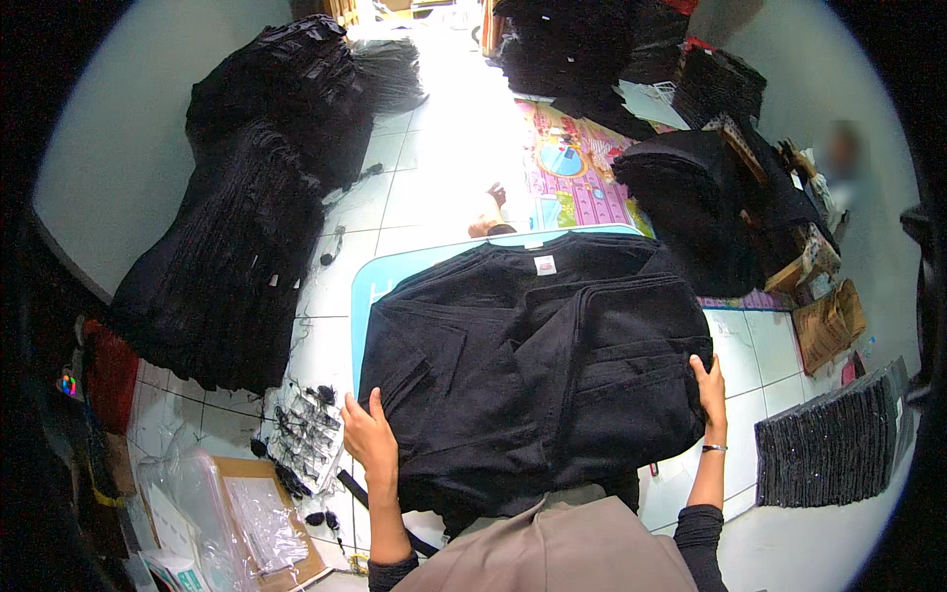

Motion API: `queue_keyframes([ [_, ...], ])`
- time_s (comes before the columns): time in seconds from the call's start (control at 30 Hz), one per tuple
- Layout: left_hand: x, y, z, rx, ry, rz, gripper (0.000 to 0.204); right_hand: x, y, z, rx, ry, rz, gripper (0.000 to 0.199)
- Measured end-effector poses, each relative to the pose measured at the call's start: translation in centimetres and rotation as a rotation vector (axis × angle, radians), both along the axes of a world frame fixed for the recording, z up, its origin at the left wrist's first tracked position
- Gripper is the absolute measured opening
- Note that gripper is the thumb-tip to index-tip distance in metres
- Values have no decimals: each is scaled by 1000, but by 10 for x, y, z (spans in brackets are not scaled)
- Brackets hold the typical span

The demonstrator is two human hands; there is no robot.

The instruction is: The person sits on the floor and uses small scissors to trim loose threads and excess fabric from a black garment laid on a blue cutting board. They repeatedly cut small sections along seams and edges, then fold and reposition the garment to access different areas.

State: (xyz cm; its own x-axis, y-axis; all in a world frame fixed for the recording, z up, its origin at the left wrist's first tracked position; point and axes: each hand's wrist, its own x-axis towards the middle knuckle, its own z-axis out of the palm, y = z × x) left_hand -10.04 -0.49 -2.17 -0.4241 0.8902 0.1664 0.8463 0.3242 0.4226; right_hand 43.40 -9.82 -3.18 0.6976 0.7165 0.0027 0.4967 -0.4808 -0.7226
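Note:
A black long-sleeved garment (513,375), folded over itself in loose layers, lies on a low light-blue table (363,271). A small white label shows near its neckline. At the garment's left edge is my left hand (371,436), with its thumb apart from the fingers. My right hand (710,400) rests against the right edge, thumb raised and apart from the fingers, some of which are partly hidden by the cloth. Both hands flank the garment, and neither seems to clutch it.
Tall stacks of black garments (222,266) stand at left, with another black stack (691,197) at right. Plastic-wrapped black bundles (829,434) sit at lower right. Clear plastic bags (182,493) lie at lower left. A bare foot (488,212) shows beyond the table, beside a colourful mat (582,168).

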Motion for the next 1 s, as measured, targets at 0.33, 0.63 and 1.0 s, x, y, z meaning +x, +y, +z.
queue_keyframes([
  [0.33,-30,-26,6,80,-26,41,63,-23,8,-5,42,31,75,63],
  [0.63,-35,-23,11,40,-8,67,61,-25,6,-2,6,117,102,64],
  [1.0,-32,-9,2,24,66,55,58,-4,-42,-7,148,427,122,58],
])
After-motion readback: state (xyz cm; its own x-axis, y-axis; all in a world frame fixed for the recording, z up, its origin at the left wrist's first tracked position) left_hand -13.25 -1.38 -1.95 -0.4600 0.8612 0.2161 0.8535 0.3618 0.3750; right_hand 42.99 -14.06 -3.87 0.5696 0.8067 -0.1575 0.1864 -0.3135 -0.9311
